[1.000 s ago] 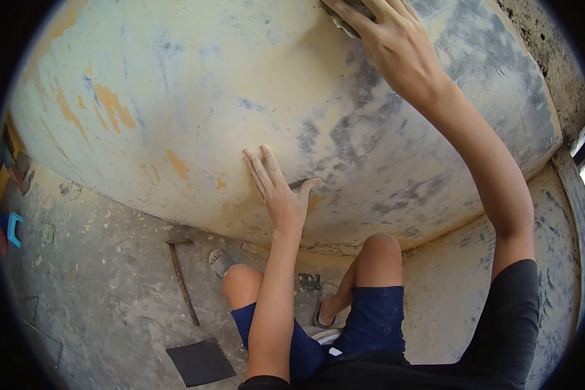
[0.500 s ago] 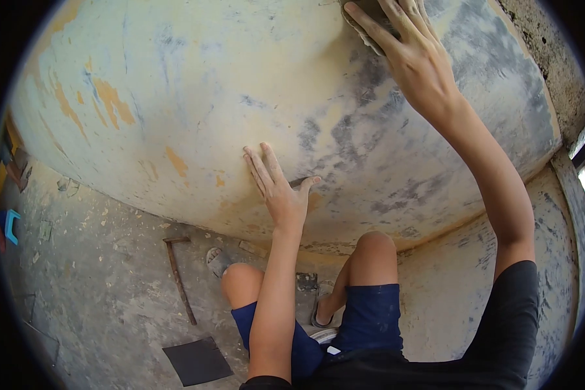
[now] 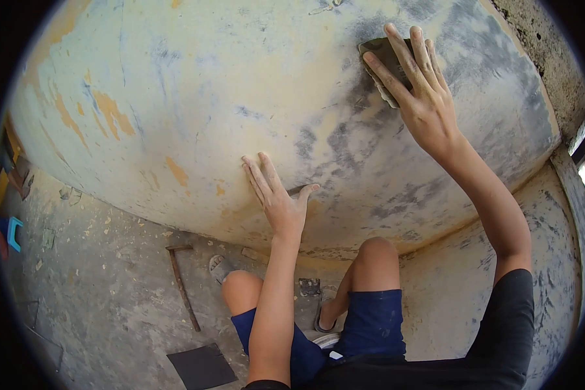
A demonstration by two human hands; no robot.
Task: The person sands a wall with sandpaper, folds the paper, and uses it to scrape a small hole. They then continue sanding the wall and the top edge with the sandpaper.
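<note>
Right grip [image 3: 429,107] spread over the pad [image 3: 385,55] — not clamped — high on the curved surface [image 3: 208,97], left grip [image 3: 283,205] resting lower, thumb apart, so from here I'd keep pressure even, letting no edge dig in.

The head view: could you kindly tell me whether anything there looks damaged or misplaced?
The curved surface looks worn: orange patches at left and dark mottling at right break up its pale colour. The hammer-like tool lying loose on the floor may also be out of place.
</note>
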